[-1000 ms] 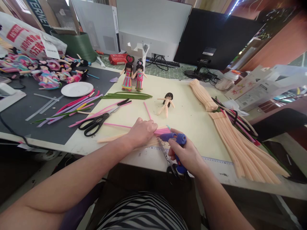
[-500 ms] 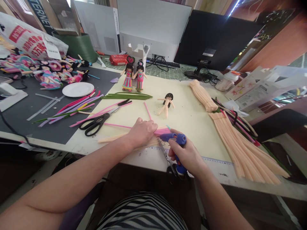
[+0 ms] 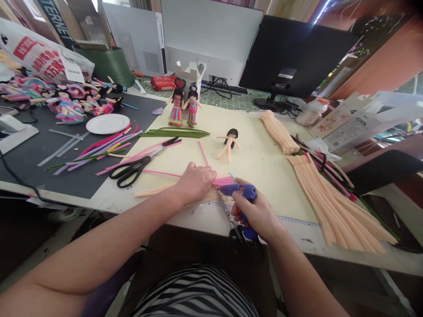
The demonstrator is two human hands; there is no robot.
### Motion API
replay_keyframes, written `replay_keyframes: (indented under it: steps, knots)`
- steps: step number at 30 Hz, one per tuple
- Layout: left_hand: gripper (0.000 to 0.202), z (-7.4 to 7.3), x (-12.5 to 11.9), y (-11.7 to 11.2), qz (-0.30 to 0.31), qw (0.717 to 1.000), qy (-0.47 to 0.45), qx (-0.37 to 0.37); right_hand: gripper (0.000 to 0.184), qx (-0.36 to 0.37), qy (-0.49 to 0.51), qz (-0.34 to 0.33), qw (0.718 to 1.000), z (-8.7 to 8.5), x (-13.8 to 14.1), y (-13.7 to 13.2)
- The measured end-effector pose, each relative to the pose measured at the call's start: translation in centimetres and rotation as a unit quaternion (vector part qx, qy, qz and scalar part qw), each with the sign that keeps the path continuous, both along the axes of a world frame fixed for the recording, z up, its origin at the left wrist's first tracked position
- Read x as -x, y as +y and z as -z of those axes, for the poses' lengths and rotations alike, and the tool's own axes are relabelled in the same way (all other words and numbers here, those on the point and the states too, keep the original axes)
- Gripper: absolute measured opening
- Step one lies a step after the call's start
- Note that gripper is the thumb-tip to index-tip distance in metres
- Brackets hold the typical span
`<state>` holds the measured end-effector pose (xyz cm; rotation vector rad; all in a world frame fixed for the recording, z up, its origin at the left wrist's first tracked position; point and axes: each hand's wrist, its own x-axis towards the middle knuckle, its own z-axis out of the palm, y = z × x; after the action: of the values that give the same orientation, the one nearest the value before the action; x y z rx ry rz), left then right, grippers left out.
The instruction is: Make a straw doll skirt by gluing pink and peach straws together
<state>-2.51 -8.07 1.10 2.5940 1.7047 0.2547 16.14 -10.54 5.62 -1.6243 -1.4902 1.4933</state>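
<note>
My left hand [image 3: 194, 181] rests fingers-down on a row of pink and peach pipe cleaners [image 3: 224, 180] lying on the pale yellow mat [image 3: 257, 163], pressing them flat. My right hand [image 3: 256, 213] is closed round a blue glue gun [image 3: 243, 193], its nozzle pointing left at the pipe cleaners beside my left fingers. Small scissors [image 3: 228, 213] lie under the gun at the mat's front edge. An undressed doll with black hair [image 3: 229, 141] lies further back on the mat.
Two dressed dolls [image 3: 184, 107] stand at the mat's back. Black scissors [image 3: 132, 168], green stems [image 3: 175, 131] and coloured pipe cleaners [image 3: 99, 149] lie left; a white plate [image 3: 107, 123] and a doll pile [image 3: 62, 101] beyond. Peach pipe-cleaner bundles [image 3: 330, 198] spread right. A monitor [image 3: 294, 57] stands behind.
</note>
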Motion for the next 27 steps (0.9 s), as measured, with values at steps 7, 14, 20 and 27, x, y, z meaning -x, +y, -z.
replay_keyframes:
  steps: [7, 14, 20, 27]
  knots:
    - [0.019, -0.5, -0.2, -0.4, -0.002, 0.999, 0.026, -0.034, 0.062, -0.011, 0.000, 0.005, 1.000, 0.2, -0.2, -0.1]
    - [0.015, -0.6, -0.5, -1.0, 0.008, 0.997, 0.045, -0.067, 0.068, -0.001, 0.071, 0.026, 0.997, 0.5, -1.2, -0.3]
    - [0.018, -0.2, -0.4, -1.8, 0.028, 0.997, 0.042, -0.057, 0.075, 0.005, 0.109, 0.035, 0.993, 1.0, -1.8, -0.4]
    - [0.024, 0.5, -0.2, -2.3, 0.030, 0.998, 0.035, -0.044, 0.075, 0.005, 0.099, 0.035, 0.994, 1.6, -2.0, -0.3]
